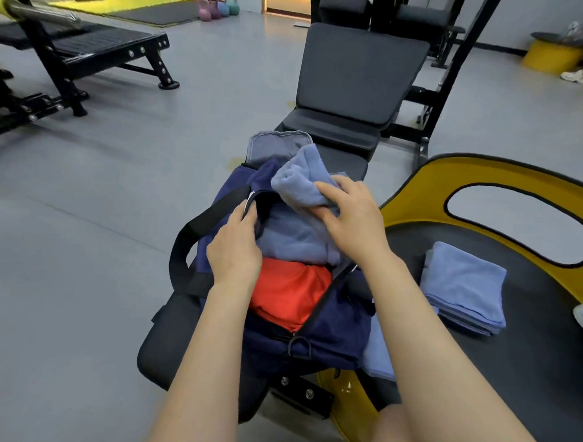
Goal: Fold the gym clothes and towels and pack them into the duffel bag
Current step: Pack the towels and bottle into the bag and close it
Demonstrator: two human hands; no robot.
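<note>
Head view: looking down at a navy duffel bag (325, 333) lying on a black workout bench (340, 152), its top zip open.
Towel in hand: a folded blue towel (298, 178) sits half over the far end of the bag's mouth, not yet down inside.
Right hand: the right hand (353, 218) pinches the towel's near edge between thumb and curled fingers, probably to steer it into the gap at the far end.
Left hand: the left hand (234, 246) curls round the bag's left rim beside the black strap (200, 224), pulling it outward; this looks meant to hold the mouth wide.
Already packed: another blue towel (291, 237) lies flat inside; an orange garment (286, 291) fills the near end.
Progress: judging by this, packing is well along, with more left.
Waiting stack: folded blue towels (466, 286) rest on the black-and-yellow seat (523, 361) to the right, within reach.
Edges: the right zip edge (324, 306) sags inward over the orange garment and narrows the opening there; a further blue cloth (377, 350) hangs beside the bag's right flank.
Open room: bare grey floor (100, 229) lies left of the bench; the bench's raised backrest (360, 70) stands beyond the bag.
</note>
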